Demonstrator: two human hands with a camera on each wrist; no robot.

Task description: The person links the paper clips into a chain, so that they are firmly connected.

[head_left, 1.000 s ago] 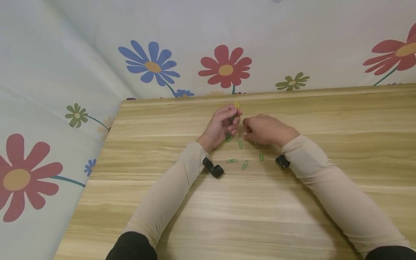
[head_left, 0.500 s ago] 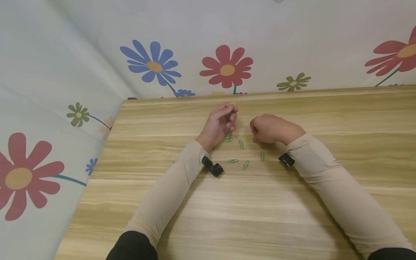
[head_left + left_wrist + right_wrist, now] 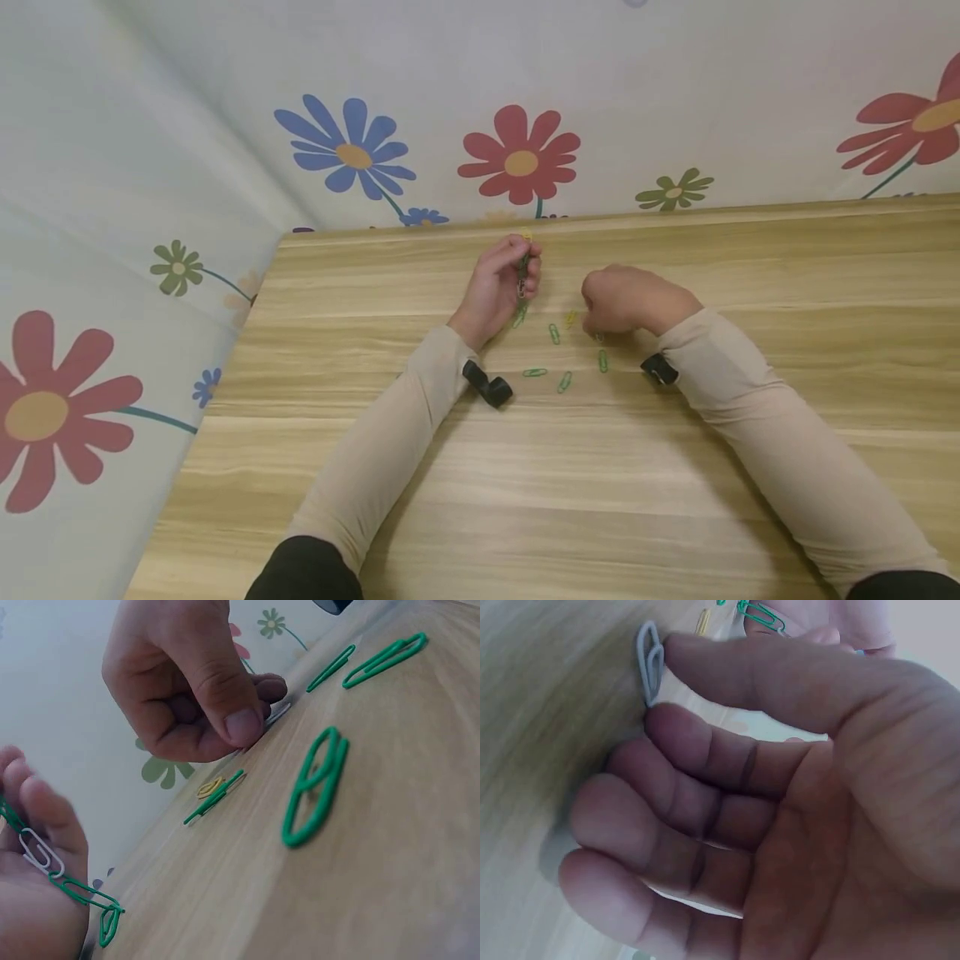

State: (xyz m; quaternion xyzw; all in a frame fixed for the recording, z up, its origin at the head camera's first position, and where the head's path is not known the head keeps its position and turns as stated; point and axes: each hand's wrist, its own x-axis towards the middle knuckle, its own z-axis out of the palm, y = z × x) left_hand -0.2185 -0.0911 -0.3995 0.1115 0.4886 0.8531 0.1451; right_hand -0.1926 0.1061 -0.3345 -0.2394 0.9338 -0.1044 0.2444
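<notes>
My left hand (image 3: 491,287) pinches a chain of linked paper clips, whose yellow clip (image 3: 527,236) pokes up above the thumb. Green and white links run down across the palm, and the lowest green clip (image 3: 109,927) dangles by the table. To the right, my right hand (image 3: 633,300) is low over the tabletop with bent fingers. Its thumb and index fingertip are at a loose white paper clip (image 3: 643,656), a gap showing between them. A loose yellow paper clip (image 3: 571,318) and a green paper clip (image 3: 554,333) lie between the hands.
More green paper clips lie nearer the body, among them one on the right (image 3: 603,360), one on the left (image 3: 535,372) and one in front (image 3: 565,382). Behind the wooden table (image 3: 570,500) hangs a flower-printed curtain (image 3: 600,83).
My right hand has shifted right, uncovering the loose yellow paper clip. My left hand has drawn a little left with the chain, and more of its lower links now show.
</notes>
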